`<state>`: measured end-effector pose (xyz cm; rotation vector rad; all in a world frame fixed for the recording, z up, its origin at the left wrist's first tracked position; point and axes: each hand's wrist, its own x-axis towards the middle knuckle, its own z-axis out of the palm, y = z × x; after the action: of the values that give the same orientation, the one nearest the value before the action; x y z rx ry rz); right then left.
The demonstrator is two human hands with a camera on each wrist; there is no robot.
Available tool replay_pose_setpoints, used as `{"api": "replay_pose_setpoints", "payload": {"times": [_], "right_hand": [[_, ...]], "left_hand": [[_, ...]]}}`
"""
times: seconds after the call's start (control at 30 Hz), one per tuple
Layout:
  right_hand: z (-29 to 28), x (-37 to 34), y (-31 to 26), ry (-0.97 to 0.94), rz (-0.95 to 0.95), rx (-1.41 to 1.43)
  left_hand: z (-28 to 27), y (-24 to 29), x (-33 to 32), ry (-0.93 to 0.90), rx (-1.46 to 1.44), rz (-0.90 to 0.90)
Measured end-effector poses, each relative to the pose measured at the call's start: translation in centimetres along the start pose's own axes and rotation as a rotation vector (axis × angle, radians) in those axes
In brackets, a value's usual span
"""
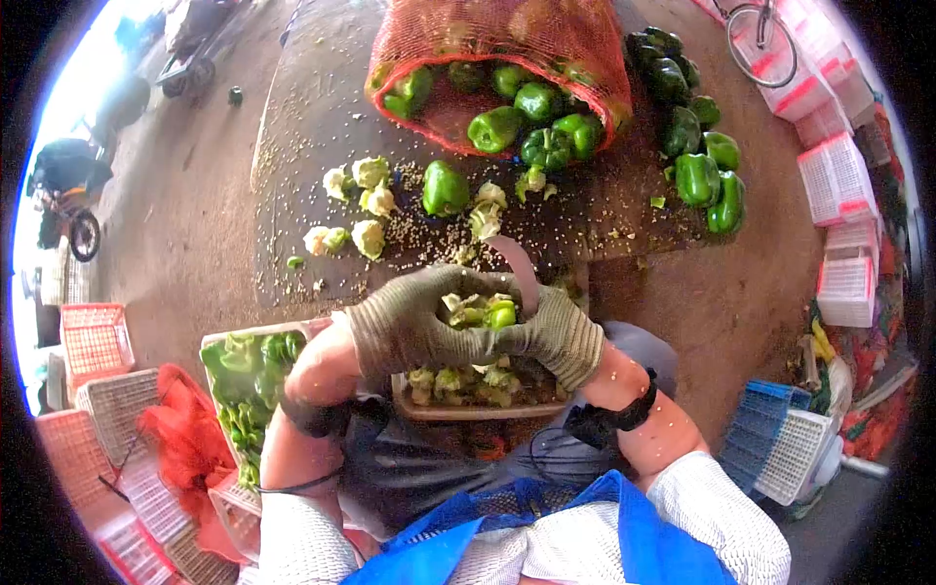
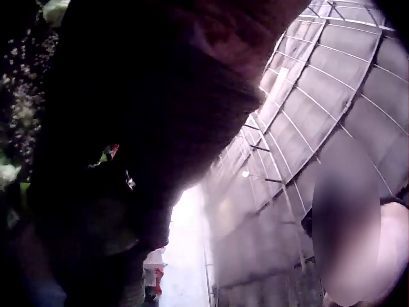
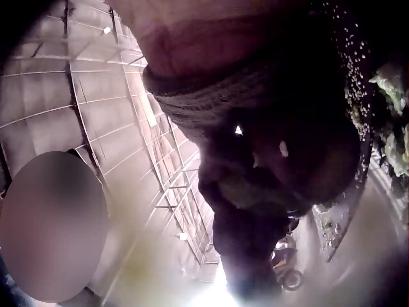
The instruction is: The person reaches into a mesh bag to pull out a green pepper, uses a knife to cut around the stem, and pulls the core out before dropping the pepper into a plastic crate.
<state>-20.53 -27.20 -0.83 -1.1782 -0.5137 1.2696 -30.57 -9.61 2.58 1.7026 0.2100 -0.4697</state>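
Observation:
Both gloved hands meet over a tray (image 1: pixel 478 412) of pale green pepper cores in the head view. My right hand (image 1: pixel 558 336) grips a knife whose curved blade (image 1: pixel 519 268) points up and left. From the other side my left hand (image 1: pixel 414 317) curves inward, its fingertips meeting the right hand; whether it holds anything is hidden. Through the gap between the hands show pale cores and a bright green piece (image 1: pixel 502 314). The left wrist view has the left hand (image 2: pixel 128 128) dark; in the right wrist view the right hand (image 3: pixel 275 147) is dark beside the blade (image 3: pixel 348 224).
A red mesh bag (image 1: pixel 497 34) of green peppers lies open ahead. One pepper (image 1: pixel 446 188), loose cores (image 1: pixel 368 239) and scattered seeds lie before it. More peppers (image 1: pixel 697 180) are at the right. A crate of green pieces (image 1: pixel 253 375) stands left; stacked crates (image 1: pixel 843 185) line the right.

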Motion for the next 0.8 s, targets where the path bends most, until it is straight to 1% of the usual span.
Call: {"api": "replay_pose_setpoints", "payload": {"times": [0.03,0.07,0.13,0.17,0.2,0.27,0.3,0.37,0.4,0.43,0.47,0.53,0.57,0.6,0.63,0.67,0.7,0.73,0.77,0.8], "right_hand": [[-0.6,0.3,0.5,-0.022,0.024,0.041],[-1.3,0.5,1.0,-0.001,0.009,-0.105],[-2.8,0.8,2.1,0.038,-0.029,-0.393],[-3.0,0.9,2.3,0.048,-0.036,-0.404],[-3.1,0.9,2.3,0.06,-0.043,-0.414],[-3.5,0.7,2.4,0.092,-0.057,-0.433],[-4.5,0.7,3.8,0.096,0.02,-0.346],[-3.9,0.5,2.3,0.144,-0.132,-0.193],[-3.5,0.4,1.5,0.15,-0.193,-0.048],[-3.7,0.5,1.9,0.198,-0.289,-0.05],[-3.7,0.1,0.9,0.227,-0.219,-0.079],[-4.3,0.3,1.8,0.206,-0.222,-0.073],[-4.2,0.3,1.9,0.2,-0.239,-0.144],[-4.2,0.3,1.9,0.2,-0.253,-0.217],[-4.3,0.1,2.0,0.2,-0.264,-0.292],[-4.4,-0.1,1.8,0.193,-0.24,-0.298],[-4.5,-0.3,1.5,0.185,-0.214,-0.303],[-4.5,-0.4,1.4,0.18,-0.184,-0.307],[-4.5,-0.1,2.6,0.224,-0.334,-0.41],[-4.6,-0.5,3.0,0.193,-0.1,-0.32]], "left_hand": [[0.6,-1.9,0.8,0.029,-0.094,0.065],[1.0,-3.4,1.6,0.067,-0.188,0.127],[0.9,-4.3,2.2,0.021,-0.114,0.077],[1.0,-3.5,2.1,0.001,-0.133,0.061],[1.7,-4.3,2.5,-0.018,-0.223,0.105],[3.3,-5.8,3.0,0.122,-0.031,0.321],[4.0,-6.7,3.2,0.204,0.254,0.302],[4.3,-6.8,3.6,0.381,0.089,0.152],[4.4,-6.9,3.7,0.477,0.004,0.073],[4.1,-6.5,4.1,0.634,-0.033,0.103],[4.1,-5.2,4.0,0.682,-0.251,0.118],[4.4,-4.5,4.1,0.792,0.023,0.261],[5.3,-4.4,4.5,0.745,-0.12,0.371],[6.0,-6.5,5.5,0.786,0.032,0.432],[6.2,-6.1,5.5,0.742,0.152,0.468],[6.6,-5.7,5.4,0.695,0.269,0.503],[7.0,-5.9,5.4,0.682,0.273,0.451],[7.0,-5.7,5.3,0.566,0.157,0.37],[6.7,-5.5,5.0,0.445,0.041,0.286],[6.6,-5.6,5.0,0.374,-0.036,0.23]]}}
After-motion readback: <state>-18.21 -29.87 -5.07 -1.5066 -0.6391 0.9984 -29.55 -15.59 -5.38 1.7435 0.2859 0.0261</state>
